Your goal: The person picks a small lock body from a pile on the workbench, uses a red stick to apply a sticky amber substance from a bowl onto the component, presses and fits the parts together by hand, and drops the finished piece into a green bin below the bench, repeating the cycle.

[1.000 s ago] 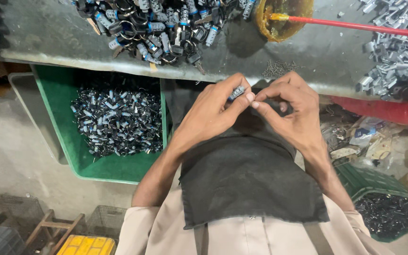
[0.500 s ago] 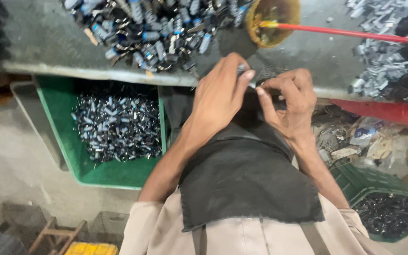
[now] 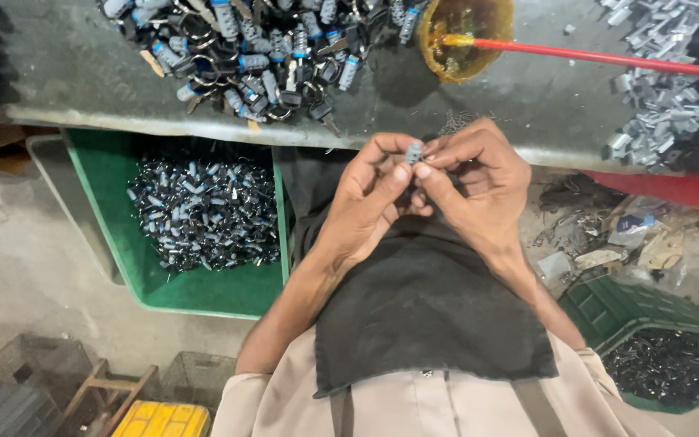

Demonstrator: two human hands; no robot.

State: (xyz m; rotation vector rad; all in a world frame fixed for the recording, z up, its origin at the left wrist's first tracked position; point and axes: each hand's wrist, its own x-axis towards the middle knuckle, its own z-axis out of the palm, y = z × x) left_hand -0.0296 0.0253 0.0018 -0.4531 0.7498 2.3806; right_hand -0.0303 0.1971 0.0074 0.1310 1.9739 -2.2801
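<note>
My left hand (image 3: pixel 370 198) and my right hand (image 3: pixel 479 182) meet in front of the grey workbench's (image 3: pixel 82 73) edge, above a dark cloth (image 3: pixel 422 316) on my lap. Together their fingertips pinch a small grey-blue metal part (image 3: pixel 413 153); both thumbs press it from below. Much of the part is hidden by the fingers. On the bench just beyond lies a heap of similar small parts with black rings (image 3: pixel 260 48).
A green bin (image 3: pixel 107 174) of small dark parts sits under the bench at left; another green crate (image 3: pixel 649 340) is at lower right. A yellowish bowl (image 3: pixel 463 32) with a red stick (image 3: pixel 600 57) and a pile of silver clips (image 3: pixel 657 89) lie on the bench. A yellow box (image 3: pixel 163 419) is on the floor.
My hands stayed together on the small part and shifted slightly lower, toward me, away from the bench edge; the fingers have re-gripped it.
</note>
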